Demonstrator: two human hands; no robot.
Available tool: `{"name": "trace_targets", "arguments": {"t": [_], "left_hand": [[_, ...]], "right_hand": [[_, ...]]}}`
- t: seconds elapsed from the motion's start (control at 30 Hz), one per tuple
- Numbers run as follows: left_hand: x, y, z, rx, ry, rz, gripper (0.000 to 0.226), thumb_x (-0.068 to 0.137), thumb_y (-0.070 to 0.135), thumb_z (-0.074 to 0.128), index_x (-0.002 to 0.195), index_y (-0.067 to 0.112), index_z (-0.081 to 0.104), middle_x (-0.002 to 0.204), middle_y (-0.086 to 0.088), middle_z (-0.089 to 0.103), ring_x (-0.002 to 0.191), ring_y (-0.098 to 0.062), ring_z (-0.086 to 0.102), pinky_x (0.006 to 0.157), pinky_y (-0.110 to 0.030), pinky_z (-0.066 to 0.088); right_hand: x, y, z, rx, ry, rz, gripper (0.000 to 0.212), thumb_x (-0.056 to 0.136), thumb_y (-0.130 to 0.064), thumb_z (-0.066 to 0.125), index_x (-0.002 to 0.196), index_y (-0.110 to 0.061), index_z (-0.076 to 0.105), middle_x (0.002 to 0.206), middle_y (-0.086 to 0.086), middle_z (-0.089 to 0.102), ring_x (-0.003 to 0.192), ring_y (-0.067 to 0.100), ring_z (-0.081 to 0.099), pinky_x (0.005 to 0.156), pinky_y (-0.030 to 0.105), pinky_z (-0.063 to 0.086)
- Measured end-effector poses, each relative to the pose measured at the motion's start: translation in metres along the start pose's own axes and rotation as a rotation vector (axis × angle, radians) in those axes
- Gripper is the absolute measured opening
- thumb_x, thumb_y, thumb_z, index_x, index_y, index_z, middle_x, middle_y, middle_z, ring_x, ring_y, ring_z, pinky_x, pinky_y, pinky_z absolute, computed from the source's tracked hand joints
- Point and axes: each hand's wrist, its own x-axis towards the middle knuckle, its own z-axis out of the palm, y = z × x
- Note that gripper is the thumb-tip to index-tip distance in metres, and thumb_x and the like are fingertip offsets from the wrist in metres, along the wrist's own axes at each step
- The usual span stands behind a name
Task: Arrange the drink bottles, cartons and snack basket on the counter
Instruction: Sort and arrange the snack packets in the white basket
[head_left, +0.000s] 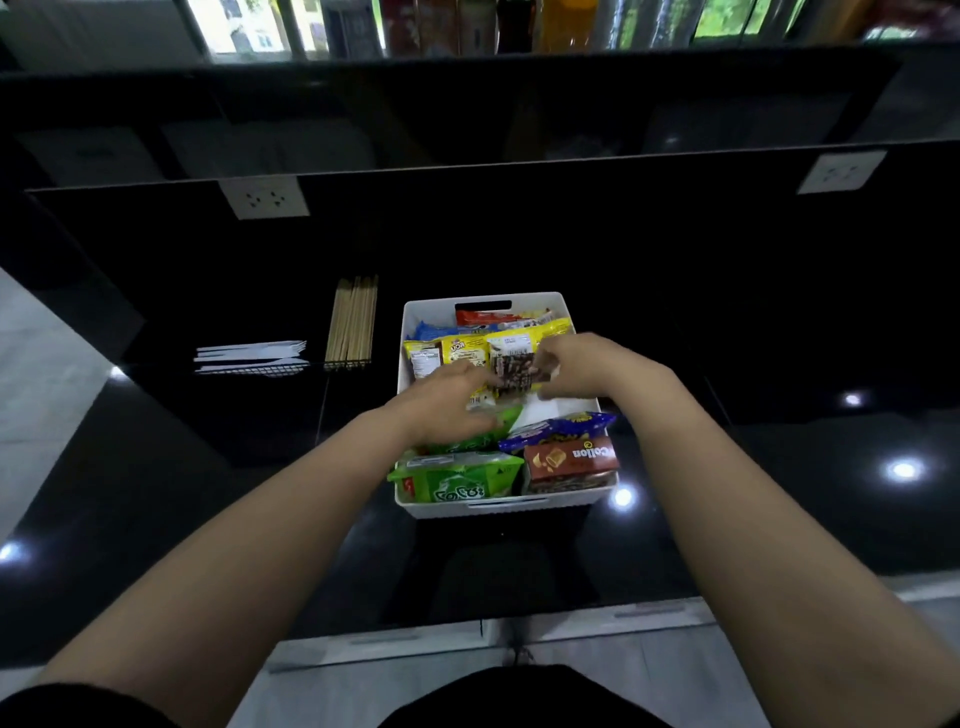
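while both reach into the white plastic snack basket, left hand and right hand pinch one clear brown-patterned snack packet between them.

I see a black glossy counter that reflects the ceiling lights as bright spots. Directly on it stands a white basket full of snack packets, near the middle. To its left lies a bundle of chopsticks, and further left a small stack of white packets. These three stand apart from each other.
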Motion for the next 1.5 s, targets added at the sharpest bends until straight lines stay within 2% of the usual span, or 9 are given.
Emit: {"name": "trace_targets", "arguments": {"t": [0.17,0.33,0.6,0.77,0.93,1.1,1.2,1.37,1.5], "left_hand": [[-0.007,-0.004,0.001,0.032,-0.118,-0.085,0.056,0.09,0.036,0.06,0.141,0.026,0.039,0.135,-0.006,0.054,0.116,-0.024,0.054,0.086,-0.03,0.045],[-0.009,-0.005,0.002,0.13,-0.044,-0.103,0.049,0.094,0.029,0.053,0.141,0.025,0.038,0.126,-0.008,0.06,0.109,-0.027,0.058,0.077,-0.031,0.045],[-0.017,-0.011,-0.022,0.195,0.089,-0.072,0.074,0.098,0.019,0.043,0.146,0.053,-0.002,0.062,-0.005,0.05,0.05,-0.019,0.046,0.045,-0.03,0.038],[-0.019,-0.014,-0.049,0.213,0.14,-0.059,0.049,0.101,0.018,0.036,0.141,0.046,0.036,0.096,-0.009,0.064,0.077,-0.026,0.061,0.067,-0.041,0.054],[-0.019,-0.016,-0.063,0.006,0.244,-0.208,0.034,0.097,0.027,0.044,0.127,0.037,0.056,0.087,-0.007,0.062,0.054,-0.016,0.056,0.046,-0.027,0.042],[-0.022,-0.009,-0.067,-0.127,0.21,-0.331,0.039,0.091,0.05,0.054,0.12,0.025,0.06,0.094,-0.006,0.066,0.06,-0.023,0.068,0.058,-0.031,0.058],[-0.021,-0.003,-0.063,-0.067,0.177,-0.367,0.055,0.089,0.063,0.047,0.107,0.014,0.063,0.082,-0.004,0.072,0.058,-0.021,0.069,0.067,-0.035,0.06],[-0.017,0.007,-0.053,-0.288,-0.088,-0.468,0.063,0.086,0.061,0.056,0.097,0.0,0.067,0.084,-0.008,0.075,0.071,-0.028,0.073,0.075,-0.042,0.061],[-0.012,0.003,-0.044,-0.49,-0.185,-0.566,0.043,0.085,0.029,0.073,0.104,-0.008,0.063,0.087,-0.017,0.073,0.051,-0.02,0.062,0.066,-0.036,0.059]], "right_hand": [[-0.017,-0.006,0.0,-0.111,-0.346,0.043,0.043,0.09,-0.023,0.066,0.129,-0.005,0.059,0.13,0.012,0.058,0.116,0.028,0.057,0.096,0.039,0.048],[-0.013,-0.014,0.008,-0.12,-0.269,0.059,0.037,0.094,-0.013,0.057,0.13,-0.005,0.058,0.134,0.019,0.055,0.117,0.033,0.057,0.091,0.044,0.051],[0.003,-0.023,0.021,-0.174,-0.189,0.028,0.045,0.088,-0.027,0.067,0.129,-0.02,0.049,0.122,0.006,0.06,0.093,0.022,0.057,0.068,0.03,0.048],[0.007,-0.022,0.009,-0.167,-0.094,0.04,0.029,0.086,-0.015,0.06,0.112,-0.026,0.053,0.112,0.005,0.062,0.085,0.023,0.058,0.067,0.032,0.05],[0.002,-0.018,-0.031,-0.032,0.078,0.132,0.03,0.09,-0.018,0.059,0.118,-0.012,0.053,0.11,0.014,0.063,0.086,0.024,0.062,0.072,0.034,0.055],[-0.007,-0.018,-0.045,0.063,0.196,0.289,0.019,0.093,-0.026,0.054,0.091,-0.007,0.055,0.096,0.018,0.067,0.073,0.026,0.062,0.071,0.036,0.054],[-0.009,-0.018,-0.035,0.172,0.218,0.408,0.034,0.093,-0.03,0.057,0.114,-0.003,0.053,0.097,0.018,0.064,0.081,0.03,0.066,0.076,0.041,0.058],[-0.006,-0.014,-0.017,0.212,0.232,0.471,0.076,0.091,-0.019,0.058,0.149,-0.017,0.009,0.1,0.021,0.064,0.081,0.033,0.068,0.074,0.046,0.059],[0.003,-0.013,-0.008,0.097,0.228,0.407,0.051,0.09,-0.018,0.056,0.137,-0.025,0.039,0.097,0.014,0.064,0.078,0.029,0.068,0.07,0.039,0.059]]}}
